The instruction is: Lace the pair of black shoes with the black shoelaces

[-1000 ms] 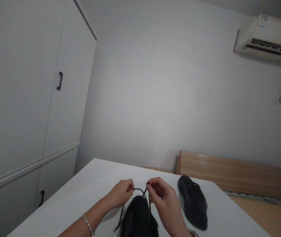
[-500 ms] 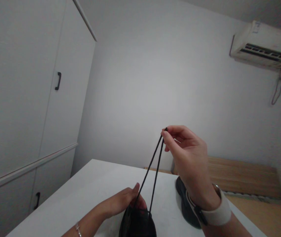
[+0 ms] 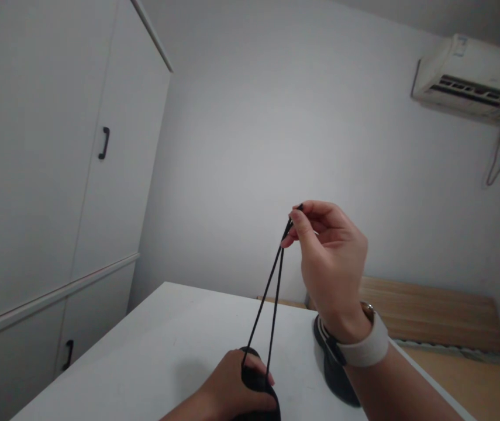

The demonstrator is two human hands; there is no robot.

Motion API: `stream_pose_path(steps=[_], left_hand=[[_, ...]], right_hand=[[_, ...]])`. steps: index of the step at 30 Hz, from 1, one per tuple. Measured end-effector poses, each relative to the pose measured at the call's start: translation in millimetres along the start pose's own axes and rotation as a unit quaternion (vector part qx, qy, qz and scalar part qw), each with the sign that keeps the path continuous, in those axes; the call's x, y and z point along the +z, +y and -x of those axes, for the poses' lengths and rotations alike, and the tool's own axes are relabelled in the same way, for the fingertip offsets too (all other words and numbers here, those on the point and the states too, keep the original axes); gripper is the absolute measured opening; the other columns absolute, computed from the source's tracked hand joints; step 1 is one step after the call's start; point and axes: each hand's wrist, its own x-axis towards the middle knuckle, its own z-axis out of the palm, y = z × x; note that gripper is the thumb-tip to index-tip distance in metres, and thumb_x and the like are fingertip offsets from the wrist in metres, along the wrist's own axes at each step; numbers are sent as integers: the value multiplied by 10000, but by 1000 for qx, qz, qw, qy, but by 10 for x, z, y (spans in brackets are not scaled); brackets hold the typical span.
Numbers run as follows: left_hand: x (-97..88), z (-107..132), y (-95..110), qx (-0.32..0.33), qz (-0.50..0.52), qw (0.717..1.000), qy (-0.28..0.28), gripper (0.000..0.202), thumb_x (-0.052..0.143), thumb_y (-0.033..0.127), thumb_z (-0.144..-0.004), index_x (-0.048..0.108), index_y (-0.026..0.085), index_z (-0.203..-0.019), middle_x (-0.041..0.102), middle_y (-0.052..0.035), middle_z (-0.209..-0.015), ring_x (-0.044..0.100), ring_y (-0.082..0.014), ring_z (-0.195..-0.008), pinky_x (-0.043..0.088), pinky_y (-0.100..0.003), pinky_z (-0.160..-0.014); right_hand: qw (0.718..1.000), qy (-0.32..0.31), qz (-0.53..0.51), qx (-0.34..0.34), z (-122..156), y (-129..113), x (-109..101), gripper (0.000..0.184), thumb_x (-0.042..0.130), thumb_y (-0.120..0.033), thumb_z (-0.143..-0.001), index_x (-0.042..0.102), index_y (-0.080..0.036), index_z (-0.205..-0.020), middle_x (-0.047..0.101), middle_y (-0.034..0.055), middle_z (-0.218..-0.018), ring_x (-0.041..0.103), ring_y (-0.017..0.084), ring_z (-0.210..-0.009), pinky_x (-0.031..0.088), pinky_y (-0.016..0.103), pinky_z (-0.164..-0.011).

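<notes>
My right hand (image 3: 335, 257) is raised above the table, thumb and fingertips pinching the ends of two black shoelaces (image 3: 275, 304). Both laces run taut and close together down to a black shoe (image 3: 255, 381) at the bottom edge of the view. Around the upper part of that shoe my left hand (image 3: 232, 389) is closed, its thumb and fingers on either side of the laces. Much of the shoe is hidden by the hand or cut off by the frame. A second dark shoe (image 3: 338, 380) with light stripes lies behind my right wrist, partly covered by it.
Both shoes are on a white table (image 3: 166, 333). White cabinets (image 3: 131, 175) with black handles stand to the left. Beyond the table's right side are a wooden headboard (image 3: 434, 313) and a tan bed surface (image 3: 473, 374). An air conditioner (image 3: 473, 73) hangs on the wall.
My right hand has risen a little with the laces, which have drawn closer together. My left hand has shifted from behind the shoe to wrap over its upper part.
</notes>
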Motion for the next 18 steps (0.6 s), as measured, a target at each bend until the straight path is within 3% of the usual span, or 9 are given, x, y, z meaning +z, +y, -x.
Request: stream_pose_path(steps=[5, 7, 9, 11, 13, 15, 18], left_hand=[[10, -70, -25, 2, -17, 1000, 23, 246, 817, 307, -584, 776, 181, -792, 729, -28, -823, 648, -254, -867, 473, -302, -791], [-28, -90, -7, 7, -14, 1000, 7, 306, 836, 312, -565, 767, 182, -834, 724, -31, -844, 641, -260, -872, 475, -308, -792], [-97, -68, 94, 18, -13, 999, 37, 442, 862, 329, -543, 725, 190, -939, 709, -41, -937, 616, -268, -929, 469, -317, -825], [-184, 3, 304, 71, -18, 986, 147, 450, 847, 362, -603, 656, 195, -974, 674, -56, -991, 579, -266, -967, 453, -327, -853], [-268, 97, 602, 184, -35, 942, 277, 242, 734, 395, -779, 610, 196, -838, 640, -50, -871, 566, -235, -863, 445, -323, -805], [-335, 167, 932, 287, -68, 903, 311, 211, 655, 353, -875, 622, 200, -733, 615, -34, -756, 559, -211, -768, 432, -308, -740], [-398, 171, 1348, 346, -99, 883, 300, 160, 646, 326, -906, 719, 193, -957, 636, -23, -744, 547, -187, -706, 421, -286, -680]], right_hand=[[1000, 23, 16, -2, 4, 24, -51, 23, 651, -162, -858, 632, -173, -855, 615, -45, -686, 586, 84, -508, 507, 207, -460], [1000, 12, 13, 13, 11, 33, -65, 33, 668, -176, -846, 636, -169, -849, 617, -40, -686, 586, 87, -513, 515, 205, -451], [1000, -5, 14, 28, 13, 40, -79, 52, 686, -196, -832, 645, -166, -843, 627, -28, -701, 591, 90, -527, 522, 199, -438], [999, -19, 19, 37, 13, 53, -93, 65, 693, -213, -826, 654, -162, -843, 640, -16, -720, 599, 95, -548, 525, 192, -434], [999, -23, 20, 44, 21, 65, -102, 68, 693, -215, -824, 658, -160, -845, 643, -13, -718, 603, 97, -556, 523, 188, -434], [998, -22, 11, 53, 44, 61, -98, 65, 694, -209, -820, 655, -160, -838, 640, -19, -704, 600, 95, -545, 520, 188, -435], [997, -28, -7, 69, 98, 10, -68, 62, 694, -203, -817, 648, -164, -829, 641, -32, -676, 596, 90, -507, 508, 190, -431]])
